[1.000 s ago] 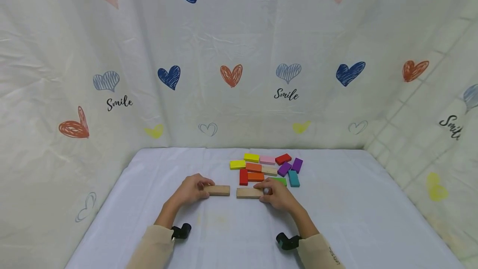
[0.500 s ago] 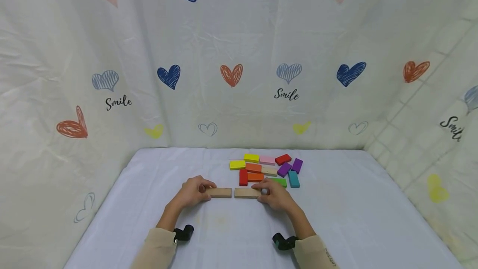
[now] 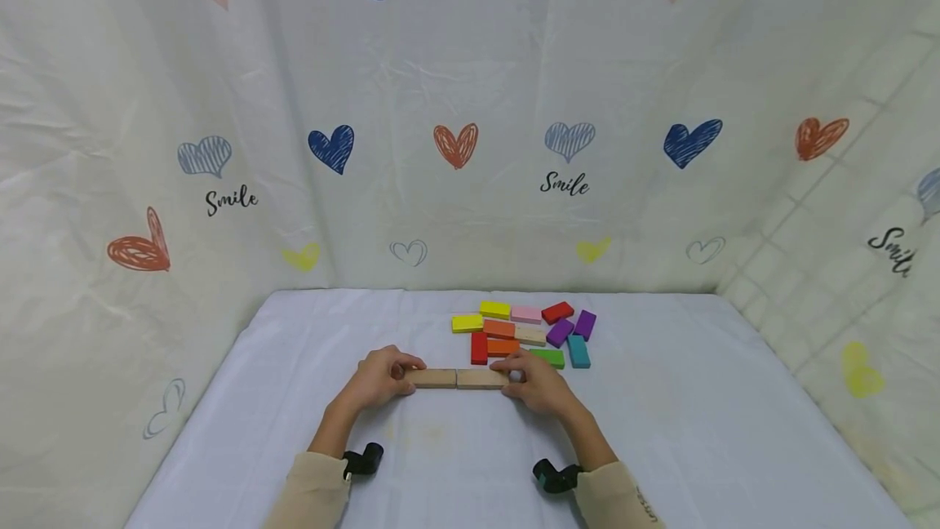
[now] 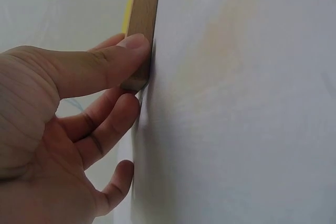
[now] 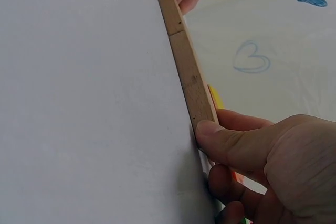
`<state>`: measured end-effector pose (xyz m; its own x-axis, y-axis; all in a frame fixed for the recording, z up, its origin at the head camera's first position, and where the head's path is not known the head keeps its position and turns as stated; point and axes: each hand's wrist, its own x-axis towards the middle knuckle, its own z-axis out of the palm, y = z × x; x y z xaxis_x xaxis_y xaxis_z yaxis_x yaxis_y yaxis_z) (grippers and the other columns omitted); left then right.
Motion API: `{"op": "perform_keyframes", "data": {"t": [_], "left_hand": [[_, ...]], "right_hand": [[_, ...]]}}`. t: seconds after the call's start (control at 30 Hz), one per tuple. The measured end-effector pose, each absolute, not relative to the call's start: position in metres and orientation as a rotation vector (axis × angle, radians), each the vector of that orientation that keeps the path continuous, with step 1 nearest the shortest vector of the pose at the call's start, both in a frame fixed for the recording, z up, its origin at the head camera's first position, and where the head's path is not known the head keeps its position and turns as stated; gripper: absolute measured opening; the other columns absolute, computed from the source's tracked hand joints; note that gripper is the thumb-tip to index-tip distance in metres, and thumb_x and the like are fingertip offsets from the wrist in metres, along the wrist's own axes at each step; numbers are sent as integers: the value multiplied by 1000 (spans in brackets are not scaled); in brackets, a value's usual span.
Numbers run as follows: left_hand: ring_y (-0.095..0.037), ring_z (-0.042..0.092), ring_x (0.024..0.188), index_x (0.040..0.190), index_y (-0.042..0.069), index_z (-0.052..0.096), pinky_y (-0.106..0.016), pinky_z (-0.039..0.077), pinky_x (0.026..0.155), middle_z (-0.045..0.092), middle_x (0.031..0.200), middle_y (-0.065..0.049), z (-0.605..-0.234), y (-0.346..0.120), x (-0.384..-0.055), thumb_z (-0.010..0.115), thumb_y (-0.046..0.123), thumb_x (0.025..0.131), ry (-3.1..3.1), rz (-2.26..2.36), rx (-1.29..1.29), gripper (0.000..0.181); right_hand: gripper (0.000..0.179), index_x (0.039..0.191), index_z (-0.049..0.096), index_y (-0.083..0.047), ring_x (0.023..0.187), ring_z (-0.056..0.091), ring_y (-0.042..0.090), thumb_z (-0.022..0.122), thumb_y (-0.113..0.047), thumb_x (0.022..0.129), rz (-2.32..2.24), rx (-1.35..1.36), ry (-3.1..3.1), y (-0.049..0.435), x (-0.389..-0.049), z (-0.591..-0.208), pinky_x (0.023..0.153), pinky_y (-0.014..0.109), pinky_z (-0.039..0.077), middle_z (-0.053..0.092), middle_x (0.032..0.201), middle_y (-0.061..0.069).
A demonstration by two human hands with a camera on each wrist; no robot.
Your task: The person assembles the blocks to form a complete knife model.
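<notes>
Two plain wooden blocks lie end to end on the white tablecloth, forming one straight bar. My left hand (image 3: 382,376) pinches the outer end of the left wooden block (image 3: 433,379) between thumb and fingers. At the opposite end, my right hand (image 3: 539,380) grips the right wooden block (image 3: 479,380) the same way. In the right wrist view, a thin seam marks where the left block (image 5: 169,13) meets the right block (image 5: 188,66). The left wrist view shows my thumb (image 4: 118,64) along the block's near side, its other fingers loosely bent below.
Behind the bar is a loose cluster of coloured blocks, including a yellow block (image 3: 467,323), a red block (image 3: 479,348), a green block (image 3: 547,358) and a teal block (image 3: 578,352). A heart-printed curtain (image 3: 499,211) hangs behind the table (image 3: 698,431).
The gap between the two wooden blocks has closed, and their ends now meet. My right hand has slid its block leftward; my left hand has moved slightly right, then held still.
</notes>
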<state>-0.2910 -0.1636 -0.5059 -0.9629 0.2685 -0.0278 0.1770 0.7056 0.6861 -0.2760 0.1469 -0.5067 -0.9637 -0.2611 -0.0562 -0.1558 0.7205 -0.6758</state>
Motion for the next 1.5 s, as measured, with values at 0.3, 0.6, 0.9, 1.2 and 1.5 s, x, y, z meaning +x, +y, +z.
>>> {"op": "perform_keyframes", "data": {"t": [0.3,0.6,0.9,1.2,1.5], "left_hand": [[-17,51,84,107,23,80,-33,41,73,60,90,2,-503,-164,-289,85,4,80,2783,1108,371,34],[-18,52,88,110,24,79,-32,41,74,61,94,2,-502,-166,-286,84,7,81,2789,1090,345,34],[-17,53,86,109,22,80,-33,42,73,63,95,2,-501,-165,-286,84,4,81,2779,1113,341,34],[-16,53,83,108,21,80,-32,42,72,63,94,2,-501,-166,-286,83,2,81,2811,1130,347,33],[-15,53,83,108,19,80,-31,43,72,62,93,2,-501,-165,-287,82,1,81,2814,1138,348,32]], "right_hand": [[45,129,72,-21,82,53,16,81,-12,86,-1084,-282,2808,144,-273,-503,69,27,49,63,102,-1],[35,119,75,-19,85,53,17,83,-13,85,-1133,-237,2795,145,-273,-503,72,29,50,64,104,0],[30,115,77,-19,84,53,17,82,-13,85,-1141,-239,2823,145,-273,-506,72,29,49,65,101,-1],[32,118,76,-19,86,55,16,82,-15,86,-1124,-221,2860,140,-272,-507,74,30,53,67,106,1],[32,119,76,-21,85,55,16,81,-17,87,-1103,-174,2863,137,-271,-506,74,29,52,68,108,1]]}}
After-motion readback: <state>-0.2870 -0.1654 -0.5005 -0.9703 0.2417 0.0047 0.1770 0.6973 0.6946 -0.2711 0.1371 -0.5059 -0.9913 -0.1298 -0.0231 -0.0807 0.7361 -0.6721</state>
